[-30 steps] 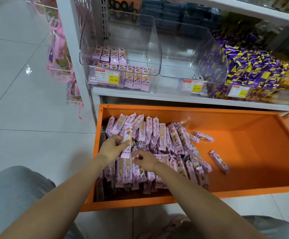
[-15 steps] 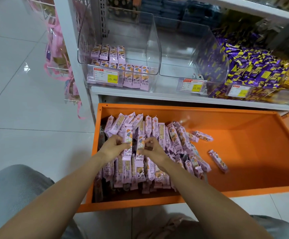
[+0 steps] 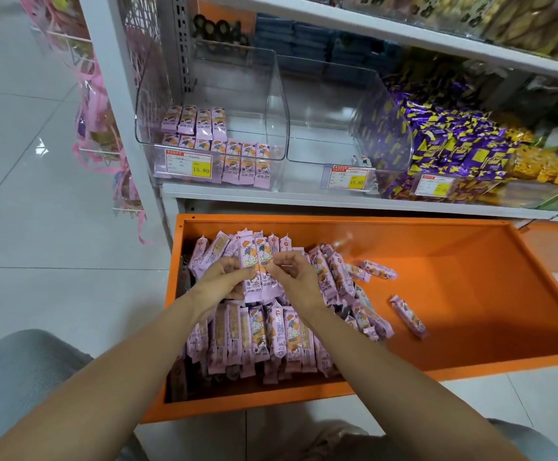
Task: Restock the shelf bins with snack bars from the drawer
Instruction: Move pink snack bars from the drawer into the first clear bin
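While both hands meet over the heap, the left hand (image 3: 224, 281) curls its fingers round the left edge of two pink snack bars (image 3: 257, 271), and the right hand (image 3: 295, 277) pinches their right edge between thumb and forefinger, the other fingers loosely bent. The pair stands upright between the fingertips, just above the pile (image 3: 264, 341) that fills the orange drawer (image 3: 453, 277) beneath both palms. The step in hand looks like squaring a small bundle before it goes up. To do it well, I would line the crimped ends level and the printed faces the same way. I would grip the bars across their middles, since the slick wrappers probably slide when held by the tips. The target seems to be the clear bin (image 3: 276, 104) above and beyond the fingertips. The matching bars (image 3: 201, 123) in it stand in neat rows, with bare space behind and to the right of them. New bars are best set there upright rather than dropped. The stray bar (image 3: 407, 316) well to the right of the right fingers can wait.
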Motion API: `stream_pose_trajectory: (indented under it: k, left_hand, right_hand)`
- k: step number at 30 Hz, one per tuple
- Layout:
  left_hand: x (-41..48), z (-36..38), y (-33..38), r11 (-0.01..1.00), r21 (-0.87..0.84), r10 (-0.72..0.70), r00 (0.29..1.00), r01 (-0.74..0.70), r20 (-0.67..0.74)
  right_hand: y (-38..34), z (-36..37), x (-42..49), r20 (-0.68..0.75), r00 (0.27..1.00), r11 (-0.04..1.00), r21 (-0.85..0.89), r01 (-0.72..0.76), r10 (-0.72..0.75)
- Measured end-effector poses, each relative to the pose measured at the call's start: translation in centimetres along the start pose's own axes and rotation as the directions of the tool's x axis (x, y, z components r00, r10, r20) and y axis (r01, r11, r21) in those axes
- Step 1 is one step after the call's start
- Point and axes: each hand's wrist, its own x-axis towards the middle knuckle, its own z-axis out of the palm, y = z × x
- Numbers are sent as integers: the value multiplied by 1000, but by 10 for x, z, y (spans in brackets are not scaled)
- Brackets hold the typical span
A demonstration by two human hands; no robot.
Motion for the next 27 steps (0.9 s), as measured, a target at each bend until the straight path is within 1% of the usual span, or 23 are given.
stream_pose_trajectory:
  k: [3, 5, 7, 9, 11, 15, 19, 21, 23, 25, 27]
  left_hand:
    - [-2, 2, 8, 999, 13, 39, 999, -39, 3]
    - [-2, 2, 11, 998, -12, 65, 998, -65, -14]
    - [-3, -1, 15, 996, -28, 86, 996, -87, -26]
    - [-5, -2, 22, 994, -40, 105, 994, -106, -19]
    - [-9, -2, 30, 988, -59, 144, 989, -146, -28]
    - [-15, -3, 47, 967, -73, 239, 968, -245, -81]
    - [-20, -9, 70, 933, -98, 338, 936, -348, -101]
    - [-22, -13, 81, 915, -116, 377, 921, -387, -97]
    - [-22, -18, 93, 898, -87, 424, 901, -432, -92]
    - [-21, -25, 109, 866, -22, 495, 862, -500, -105]
    - [-20, -35, 126, 816, 128, 577, 802, -563, -155]
  right_hand:
    - [-5, 2, -1, -44, 995, 996, -13, 88, -89]
    - [-11, 2, -3, -38, 992, 993, -31, 115, -116]
    - [-17, 1, -5, 15, 990, 985, -98, 139, -139]
    - [-24, 1, -9, 104, 984, 970, -177, 164, -148]
    - [-30, 4, -10, 141, 975, 952, -228, 203, -174]
    - [-45, 12, -5, 129, 943, 908, -255, 331, -307]
    - [-64, 21, 1, 125, 919, 876, -275, 395, -375]
    - [-75, 28, 6, 99, 901, 852, -294, 433, -423]
    - [-88, 35, 13, 61, 882, 838, -288, 463, -467]
    - [-106, 45, 23, 22, 873, 837, -275, 473, -487]
    - [-126, 55, 36, -25, 865, 842, -246, 481, -501]
